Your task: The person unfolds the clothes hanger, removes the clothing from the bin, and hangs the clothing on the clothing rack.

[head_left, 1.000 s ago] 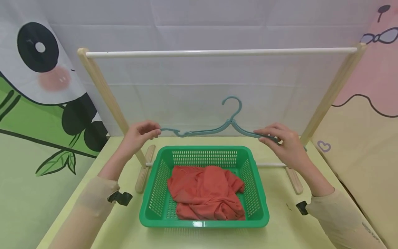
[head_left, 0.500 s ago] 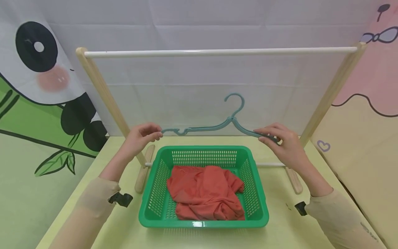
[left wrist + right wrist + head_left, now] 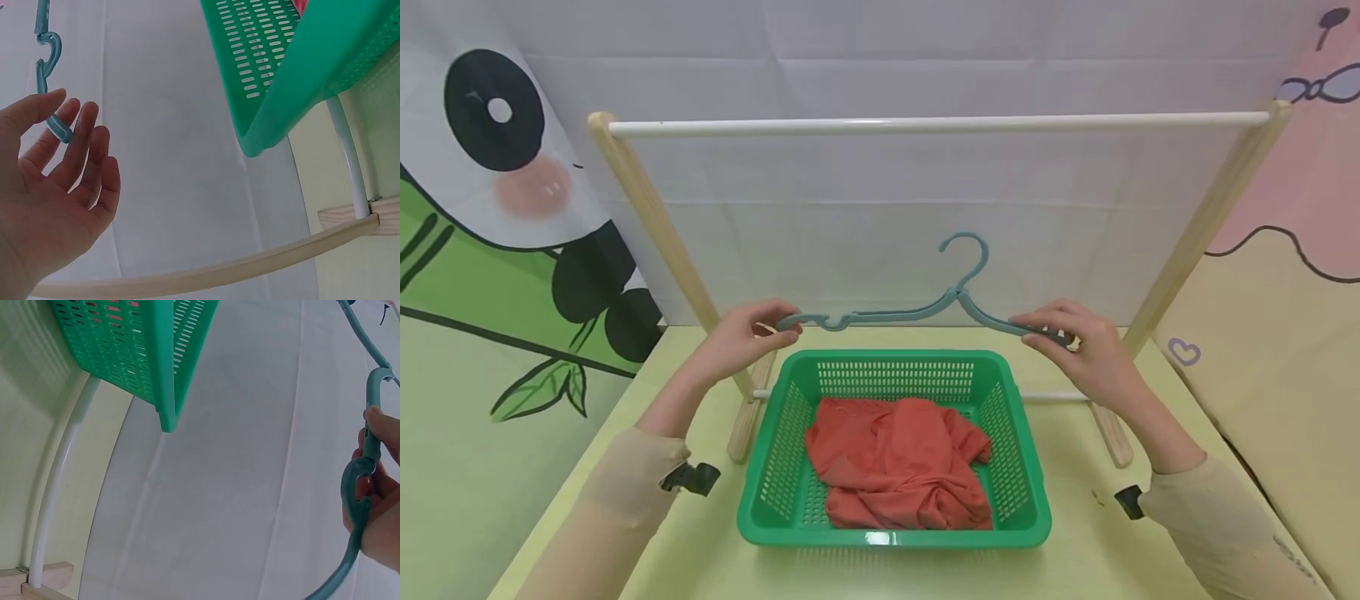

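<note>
A blue-green plastic clothes hanger (image 3: 887, 316) is held up level behind the basket, its hook (image 3: 977, 250) pointing upward. At its left end, my left hand (image 3: 748, 337) has the tip between thumb and index finger; the other fingers curve loosely in the left wrist view. My right hand (image 3: 1082, 337) pinches the opposite arm of the hanger with thumb and fingers, as the right wrist view also shows around the notched part (image 3: 356, 487). Below, a crumpled red cloth garment (image 3: 902, 467) lies inside a green perforated plastic basket (image 3: 891, 539).
Behind the basket stands a rack with a white top bar (image 3: 940, 125) and wooden side posts (image 3: 658, 225). A white lower bar (image 3: 1054, 397) runs behind the basket near the pale yellow tabletop (image 3: 1075, 533). A white backdrop (image 3: 887, 183) with cartoon-printed sides closes off the back.
The left hand has shifted slightly right along the hanger's end, so the tip now reaches further in between thumb and fingers. The hook rose slightly, then came back down. Basket and garment are unchanged.
</note>
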Tool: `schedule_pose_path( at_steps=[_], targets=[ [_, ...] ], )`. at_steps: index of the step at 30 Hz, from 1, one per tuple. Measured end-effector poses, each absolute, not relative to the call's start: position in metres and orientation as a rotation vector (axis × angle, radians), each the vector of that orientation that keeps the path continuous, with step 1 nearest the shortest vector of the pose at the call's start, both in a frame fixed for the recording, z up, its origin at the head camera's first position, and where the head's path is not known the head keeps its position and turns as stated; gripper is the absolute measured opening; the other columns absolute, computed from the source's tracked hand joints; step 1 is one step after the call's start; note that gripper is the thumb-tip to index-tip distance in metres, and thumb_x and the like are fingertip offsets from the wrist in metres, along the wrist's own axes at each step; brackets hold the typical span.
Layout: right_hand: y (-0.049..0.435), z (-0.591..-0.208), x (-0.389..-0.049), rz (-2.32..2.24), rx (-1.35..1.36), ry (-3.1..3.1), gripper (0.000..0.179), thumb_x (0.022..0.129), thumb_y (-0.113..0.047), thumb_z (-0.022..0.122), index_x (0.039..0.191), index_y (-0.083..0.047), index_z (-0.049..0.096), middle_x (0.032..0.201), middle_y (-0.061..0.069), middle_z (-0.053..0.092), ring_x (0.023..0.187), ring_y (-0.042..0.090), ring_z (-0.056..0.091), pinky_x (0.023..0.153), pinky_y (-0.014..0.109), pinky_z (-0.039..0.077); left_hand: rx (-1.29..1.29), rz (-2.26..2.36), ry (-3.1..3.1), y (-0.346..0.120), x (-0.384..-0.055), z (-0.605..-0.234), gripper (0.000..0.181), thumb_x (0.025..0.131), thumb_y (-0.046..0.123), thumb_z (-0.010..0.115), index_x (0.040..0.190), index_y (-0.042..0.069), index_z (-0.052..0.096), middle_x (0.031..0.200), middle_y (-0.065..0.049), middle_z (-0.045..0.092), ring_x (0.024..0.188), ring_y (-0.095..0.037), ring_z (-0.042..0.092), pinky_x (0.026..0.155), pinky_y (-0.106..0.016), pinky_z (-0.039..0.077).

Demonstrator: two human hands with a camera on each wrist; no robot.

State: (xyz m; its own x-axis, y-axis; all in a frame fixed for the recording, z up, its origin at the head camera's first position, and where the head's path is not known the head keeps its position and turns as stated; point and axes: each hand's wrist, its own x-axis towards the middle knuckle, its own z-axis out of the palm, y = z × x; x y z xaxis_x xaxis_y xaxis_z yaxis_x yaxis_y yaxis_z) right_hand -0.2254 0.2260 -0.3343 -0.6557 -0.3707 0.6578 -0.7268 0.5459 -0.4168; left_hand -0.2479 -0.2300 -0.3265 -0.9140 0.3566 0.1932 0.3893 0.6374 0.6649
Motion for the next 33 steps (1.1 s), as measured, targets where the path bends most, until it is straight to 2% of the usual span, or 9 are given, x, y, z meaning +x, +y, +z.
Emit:
schedule_pose_path(
  at_steps=[3,5,15,24,33],
  targets=[
    [0.225,-0.333,-0.226,0.933,0.879,-2.296,0.031,0.083,0.001,0.075,0.109,-0.015,0.076,0.097,-0.003,0.068,0.079,-0.003,0.049,0.064,0.016,0.039,-0.661,-1.163,-2.768,-0.222,-0.245,-0.322,0.033,0.096,0.022,0.066,0.127,0.011,0.064,0.122,-0.010,0.069,0.114,-0.026,0.062,0.096,-0.043,0.050],
    [0.225,-0.333,-0.226,0.924,0.884,-2.299,0.031,0.083,0.001,0.075,0.109,-0.016,0.076,0.096,-0.003,0.068,0.079,-0.002,0.049,0.063,0.016,0.039,-0.684,-1.166,-2.735,-0.215,-0.244,-0.319,0.033,0.095,0.023,0.067,0.126,0.012,0.064,0.123,-0.008,0.068,0.116,-0.025,0.062,0.096,-0.044,0.049],
    [0.221,-0.335,-0.226,0.936,0.905,-2.328,0.030,0.083,-0.001,0.076,0.108,-0.018,0.076,0.095,-0.003,0.069,0.076,0.000,0.048,0.060,0.016,0.039,-0.824,-1.115,-2.687,-0.177,-0.242,-0.314,0.032,0.093,0.025,0.071,0.124,0.020,0.066,0.117,-0.002,0.069,0.102,-0.016,0.062,0.085,-0.036,0.050],
    [0.220,-0.335,-0.226,0.938,0.921,-2.353,0.029,0.084,-0.003,0.075,0.109,-0.018,0.076,0.096,-0.004,0.068,0.075,0.001,0.049,0.061,0.017,0.040,-0.901,-1.076,-2.662,-0.160,-0.243,-0.318,0.018,0.091,0.017,0.072,0.109,0.018,0.074,0.107,0.000,0.072,0.084,-0.013,0.059,0.073,-0.032,0.048],
    [0.224,-0.327,-0.227,0.939,0.954,-2.553,0.024,0.090,-0.010,0.072,0.113,-0.017,0.074,0.088,-0.009,0.062,0.073,0.002,0.051,0.062,0.020,0.044,-0.864,-1.068,-2.673,-0.156,-0.239,-0.319,0.017,0.092,0.016,0.070,0.108,0.017,0.075,0.105,-0.001,0.071,0.086,-0.013,0.058,0.074,-0.031,0.048]
  ],
)
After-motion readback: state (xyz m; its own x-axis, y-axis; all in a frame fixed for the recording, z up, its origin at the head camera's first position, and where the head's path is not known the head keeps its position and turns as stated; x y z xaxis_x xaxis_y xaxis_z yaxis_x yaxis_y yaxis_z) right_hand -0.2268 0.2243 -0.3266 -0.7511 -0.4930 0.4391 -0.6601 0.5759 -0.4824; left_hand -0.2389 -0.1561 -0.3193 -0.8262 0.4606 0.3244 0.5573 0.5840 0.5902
